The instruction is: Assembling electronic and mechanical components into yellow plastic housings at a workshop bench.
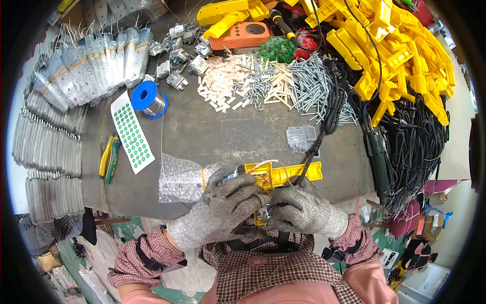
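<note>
A yellow plastic housing half (298,175) lies open at the table's near edge, with thin red and white wires (264,177) inside. My left hand (228,200), in a grey glove, is closed over the housing's left end. My right hand (306,210), gloved too, has its fingers bent together below the housing, where a black power cord (313,149) runs into its grip. Between my hands shows a small metal piece (263,214), partly hidden by fingers. A bubble-wrapped part (182,178) with a yellow band extends left from under my left hand.
Solder spool (147,99), green sticker sheet (132,133) and pliers (110,158) lie left. Wrapped parts (91,63) and metal plates (48,137) line the far left. Screws (309,83) sit at the back; yellow housings (400,50), black cords (412,147) and an electric screwdriver (377,162) are right.
</note>
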### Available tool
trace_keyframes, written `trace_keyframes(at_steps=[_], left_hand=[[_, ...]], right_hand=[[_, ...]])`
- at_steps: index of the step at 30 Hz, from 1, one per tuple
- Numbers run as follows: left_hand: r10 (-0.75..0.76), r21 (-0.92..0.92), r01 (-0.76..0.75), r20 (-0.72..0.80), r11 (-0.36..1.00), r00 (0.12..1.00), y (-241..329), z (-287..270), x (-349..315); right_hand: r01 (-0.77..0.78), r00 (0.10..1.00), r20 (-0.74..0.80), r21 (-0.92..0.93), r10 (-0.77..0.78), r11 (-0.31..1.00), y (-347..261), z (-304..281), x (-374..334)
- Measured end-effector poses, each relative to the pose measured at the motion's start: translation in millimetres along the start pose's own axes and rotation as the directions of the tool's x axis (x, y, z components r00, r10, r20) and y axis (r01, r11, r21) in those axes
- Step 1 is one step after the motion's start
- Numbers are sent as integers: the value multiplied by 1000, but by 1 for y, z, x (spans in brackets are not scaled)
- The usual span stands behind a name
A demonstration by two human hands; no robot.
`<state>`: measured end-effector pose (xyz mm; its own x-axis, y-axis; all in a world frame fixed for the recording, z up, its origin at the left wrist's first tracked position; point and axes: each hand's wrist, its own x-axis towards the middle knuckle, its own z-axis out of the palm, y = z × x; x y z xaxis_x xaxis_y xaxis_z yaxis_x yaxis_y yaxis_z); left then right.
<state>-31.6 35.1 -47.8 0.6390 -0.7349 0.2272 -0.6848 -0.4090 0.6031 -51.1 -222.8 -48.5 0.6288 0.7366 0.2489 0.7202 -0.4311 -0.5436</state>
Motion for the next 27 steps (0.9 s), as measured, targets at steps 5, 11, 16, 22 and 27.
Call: trace_keyframes(at_steps=[5, 11, 16, 22, 27], left_hand=[[50, 138, -63, 95, 988, 994, -1, -5, 9], [51, 70, -58, 102, 996, 993, -4, -8, 18], [102, 93, -108, 63, 990, 993, -10, -1, 20], [102, 97, -105, 35, 990, 994, -6, -1, 9], [234, 206, -239, 53, 949, 971, -9, 9, -3]], right_hand=[[62, 998, -11, 29, -62, 998, 4, 2, -4], [5, 999, -48, 98, 0, 995, 5, 8, -6], [-67, 998, 0, 148, 68, 987, 6, 7, -9], [-167, 980, 115, 18, 164, 986, -2, -1, -6], [-120, 984, 131, -9, 120, 993, 0, -7, -2]])
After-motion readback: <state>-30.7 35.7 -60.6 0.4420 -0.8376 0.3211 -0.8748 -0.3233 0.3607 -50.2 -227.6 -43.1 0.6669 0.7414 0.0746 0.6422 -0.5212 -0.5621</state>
